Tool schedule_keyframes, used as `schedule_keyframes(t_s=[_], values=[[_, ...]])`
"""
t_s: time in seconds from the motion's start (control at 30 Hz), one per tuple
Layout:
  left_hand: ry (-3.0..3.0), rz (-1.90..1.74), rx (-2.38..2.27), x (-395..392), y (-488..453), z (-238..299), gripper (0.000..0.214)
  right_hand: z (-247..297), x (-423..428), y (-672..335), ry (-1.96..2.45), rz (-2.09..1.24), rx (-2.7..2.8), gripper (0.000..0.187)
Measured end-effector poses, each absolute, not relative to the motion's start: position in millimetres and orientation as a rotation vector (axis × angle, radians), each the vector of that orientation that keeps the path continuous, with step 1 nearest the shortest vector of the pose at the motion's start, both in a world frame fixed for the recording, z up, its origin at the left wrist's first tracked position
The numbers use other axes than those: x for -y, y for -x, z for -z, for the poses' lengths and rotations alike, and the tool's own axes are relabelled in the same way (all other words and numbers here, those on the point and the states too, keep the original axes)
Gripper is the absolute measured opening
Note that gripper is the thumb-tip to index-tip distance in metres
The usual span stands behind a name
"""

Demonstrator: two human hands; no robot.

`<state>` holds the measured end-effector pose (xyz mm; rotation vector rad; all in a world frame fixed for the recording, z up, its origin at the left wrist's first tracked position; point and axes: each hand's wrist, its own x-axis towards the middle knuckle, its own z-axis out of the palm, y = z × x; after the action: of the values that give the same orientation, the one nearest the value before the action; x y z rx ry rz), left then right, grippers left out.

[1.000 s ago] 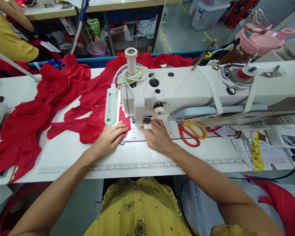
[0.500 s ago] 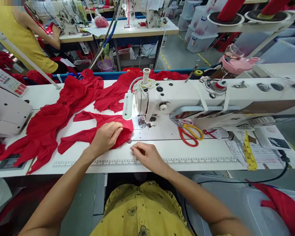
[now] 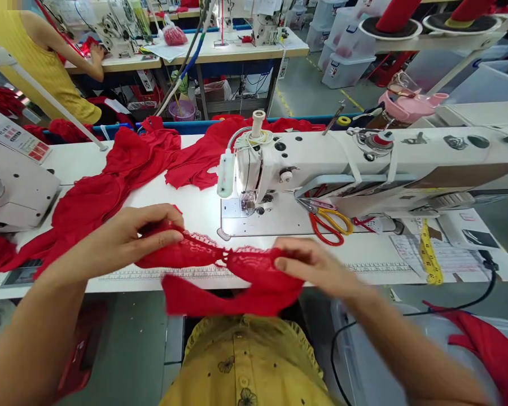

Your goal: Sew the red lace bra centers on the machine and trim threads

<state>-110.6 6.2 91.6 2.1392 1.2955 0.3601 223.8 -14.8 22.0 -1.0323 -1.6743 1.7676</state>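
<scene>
Evidently soft, light and limp, the red lace piece (image 3: 237, 279) sags over the front edge of the counter (image 3: 186, 206), pinched along its frilly top by the left hand (image 3: 122, 239) and the right hand (image 3: 317, 268), and looks easily snagged.

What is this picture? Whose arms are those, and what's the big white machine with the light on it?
The camera sits on a person's head and looks down, so the arms are that person's own. The left hand and right hand both hold up a red lace piece at the near edge of the white table. The right hand looks blurry. The big white thing is a sewing machine, with a small lamp beside its needle. On the table lie more red cloth, scissors with red and yellow handles, and a yellow tape measure. Far back on the left, another person in yellow is at another table.
</scene>
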Motion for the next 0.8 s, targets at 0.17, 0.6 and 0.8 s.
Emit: schedule_keyframes(t_s=[0.17, 0.6, 0.8], values=[[-2.328, -0.021, -1.492, -35.4, 74.3, -44.3, 0.029, -40.3, -23.1, -261.6, 1.631, -0.551, 2.472, 0.020], [-2.594, -0.689, -1.352, 41.2, 8.6, 77.6, 0.039, 72.3, -2.0, -243.4, 1.116, -0.325, 2.241, 0.028], [-2.713, -0.831, -1.263, 44.7, -8.8, 68.1, 0.037, 63.7, -12.7, -219.8, 0.932, -0.416, 2.227, 0.034]])
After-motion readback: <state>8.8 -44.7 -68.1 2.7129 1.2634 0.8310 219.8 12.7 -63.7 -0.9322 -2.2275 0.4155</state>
